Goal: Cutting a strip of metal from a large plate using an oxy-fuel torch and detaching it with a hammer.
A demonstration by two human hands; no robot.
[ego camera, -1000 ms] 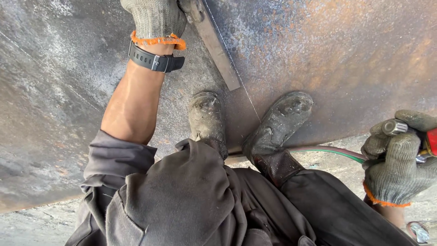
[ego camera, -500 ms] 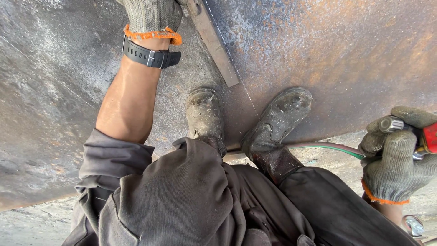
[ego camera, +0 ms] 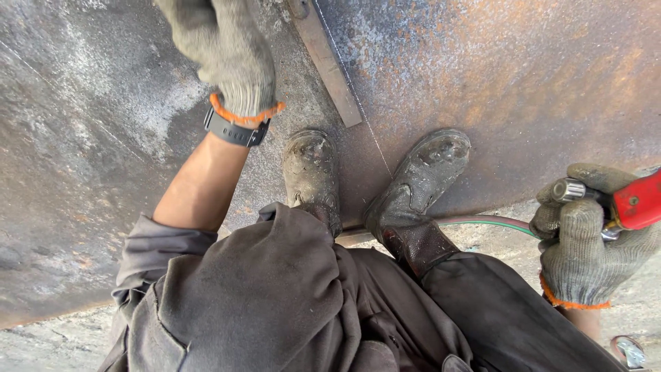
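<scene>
Daylight, even and fairly bright, with no hard glare; the steel plate [ego camera: 523, 89] shows soft pale sheen at its upper left and dull rust tones toward its right edge. Shadows weak: a dark pool under the boots [ego camera: 313, 172] at the plate's lower edge and in the folds of the grey trousers [ego camera: 275, 296]. Focus sharp at centre; the left hand [ego camera: 224, 52] at the top edge is slightly motion-blurred, the right hand [ego camera: 585, 234] and red handle [ego camera: 637, 200] at the right edge crisp, with mild wide-angle stretch toward the corners.
</scene>
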